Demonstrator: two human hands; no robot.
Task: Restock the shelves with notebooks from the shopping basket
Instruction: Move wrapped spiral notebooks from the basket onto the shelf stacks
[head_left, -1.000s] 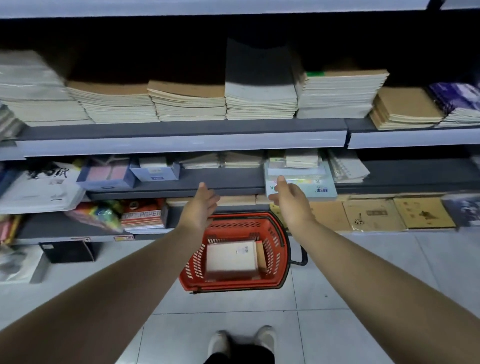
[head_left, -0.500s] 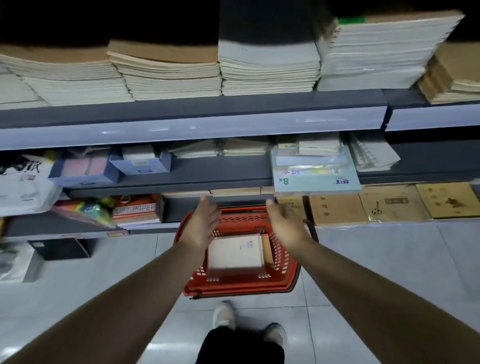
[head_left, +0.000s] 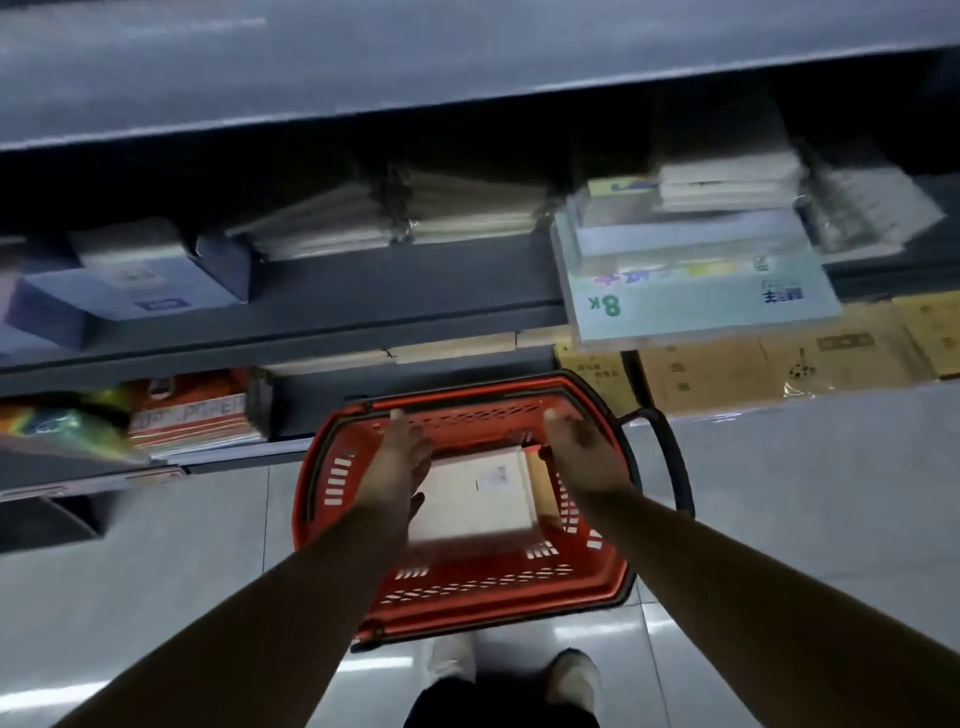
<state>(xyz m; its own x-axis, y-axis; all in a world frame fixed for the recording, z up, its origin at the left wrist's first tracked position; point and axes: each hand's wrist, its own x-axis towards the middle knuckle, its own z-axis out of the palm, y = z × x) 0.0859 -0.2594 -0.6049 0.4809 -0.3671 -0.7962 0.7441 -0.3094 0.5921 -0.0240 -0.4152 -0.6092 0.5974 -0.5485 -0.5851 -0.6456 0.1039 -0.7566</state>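
Change: the left hand (head_left: 402, 457) and right hand (head_left: 582, 457) have dropped from the front edge of the dark grey metal shelf (head_left: 395, 291) to the mouth of the red slotted plastic shopping basket (head_left: 467, 587); the view has tipped down and closer.
Left hand state: fingers straight and close together, thumb spread apart, holding nothing.
Right hand state: fingers relaxed and slightly bent, blurred by motion, holding nothing.
Task's thing: the cream rectangular stack of notebooks (head_left: 478, 493) lies flat in the basket, between and below the two hands; the left thumb overlaps its left edge, but I cannot tell whether they touch.
Beside it: a thin brown-covered notebook (head_left: 543, 483) sits just beside the stack's right edge, under the right hand.
Basket: it stands on the glossy grey tiled floor (head_left: 779, 493), with its black curved handle (head_left: 670, 457) out to the right of the right hand.
Beyond the fingertips: the shelf carries wrapped paper packs.
Up and right of the right hand: a pale green drawing pad marked 8K (head_left: 696, 291) overhangs the shelf edge.
Behind the wrists: pale shoes (head_left: 574, 675) stand on the floor between the forearms.
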